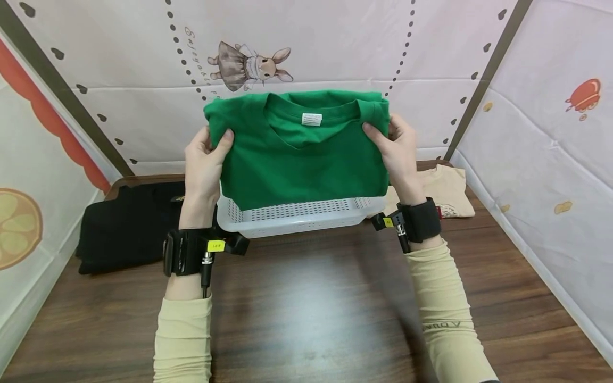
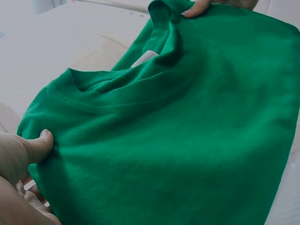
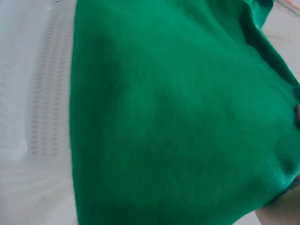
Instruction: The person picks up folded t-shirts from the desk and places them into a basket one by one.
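Note:
A folded green T-shirt (image 1: 306,165) is held up between both hands, its neckline and white label at the top. My left hand (image 1: 205,162) pinches its left side near the shoulder, thumb in front and fingers behind. On the opposite side my right hand (image 1: 398,151) grips the other shoulder the same way. The left wrist view has the shirt (image 2: 154,154) filling most of the picture, with the left thumb pressed on the cloth. Behind and below the shirt stands a white perforated basket (image 1: 297,226), partly covered by it.
Folded black clothing (image 1: 126,229) lies on the wooden table (image 1: 297,314) at the left. Folded cream clothing (image 1: 447,189) lies at the back right, partly behind my right arm. White printed cloth walls (image 1: 335,48) enclose the table at the back and sides.

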Available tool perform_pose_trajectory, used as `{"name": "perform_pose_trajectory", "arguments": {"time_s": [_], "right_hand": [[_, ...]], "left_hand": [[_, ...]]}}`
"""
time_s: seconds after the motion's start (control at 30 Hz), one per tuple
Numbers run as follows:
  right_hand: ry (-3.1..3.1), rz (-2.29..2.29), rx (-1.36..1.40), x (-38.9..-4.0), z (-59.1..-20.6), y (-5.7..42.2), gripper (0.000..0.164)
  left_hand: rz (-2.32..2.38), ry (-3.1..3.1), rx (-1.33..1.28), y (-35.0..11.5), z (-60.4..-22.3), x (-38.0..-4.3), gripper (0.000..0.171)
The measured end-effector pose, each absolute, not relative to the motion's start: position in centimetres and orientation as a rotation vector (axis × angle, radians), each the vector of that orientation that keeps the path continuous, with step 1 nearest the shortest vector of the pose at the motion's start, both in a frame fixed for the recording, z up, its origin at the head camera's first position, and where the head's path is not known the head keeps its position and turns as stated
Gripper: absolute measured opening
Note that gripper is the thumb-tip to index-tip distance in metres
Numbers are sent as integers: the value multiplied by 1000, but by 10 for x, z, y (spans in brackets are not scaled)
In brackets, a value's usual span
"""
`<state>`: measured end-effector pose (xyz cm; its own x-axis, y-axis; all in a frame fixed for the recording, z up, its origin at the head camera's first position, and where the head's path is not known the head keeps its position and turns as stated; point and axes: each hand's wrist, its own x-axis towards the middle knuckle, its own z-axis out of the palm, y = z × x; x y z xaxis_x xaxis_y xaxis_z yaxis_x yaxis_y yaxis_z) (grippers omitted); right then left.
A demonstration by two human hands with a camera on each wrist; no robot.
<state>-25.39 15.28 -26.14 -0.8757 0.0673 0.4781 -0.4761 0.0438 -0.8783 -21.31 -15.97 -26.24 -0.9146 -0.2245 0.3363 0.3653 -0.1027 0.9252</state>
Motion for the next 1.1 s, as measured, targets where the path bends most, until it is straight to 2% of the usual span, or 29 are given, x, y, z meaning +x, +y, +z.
{"name": "perform_pose_trajectory", "arguments": {"time_s": [0.23, 0.63, 0.9, 1.1], "right_hand": [[-2068, 1841, 356, -274, -290, 153, 29], [-2266, 1794, 323, -282, -316, 143, 34], [-2414, 1735, 265, -282, -331, 138, 41], [-2464, 1708, 200, -283, -338, 135, 41]], "left_hand": [[-2050, -1963, -33, -164, -289, -228, 41], [-1942, -2184, 114, -174, -318, -234, 51], [-1848, -2305, 212, -173, -328, -235, 51], [-1727, -2470, 209, -173, -329, -238, 48]]}}
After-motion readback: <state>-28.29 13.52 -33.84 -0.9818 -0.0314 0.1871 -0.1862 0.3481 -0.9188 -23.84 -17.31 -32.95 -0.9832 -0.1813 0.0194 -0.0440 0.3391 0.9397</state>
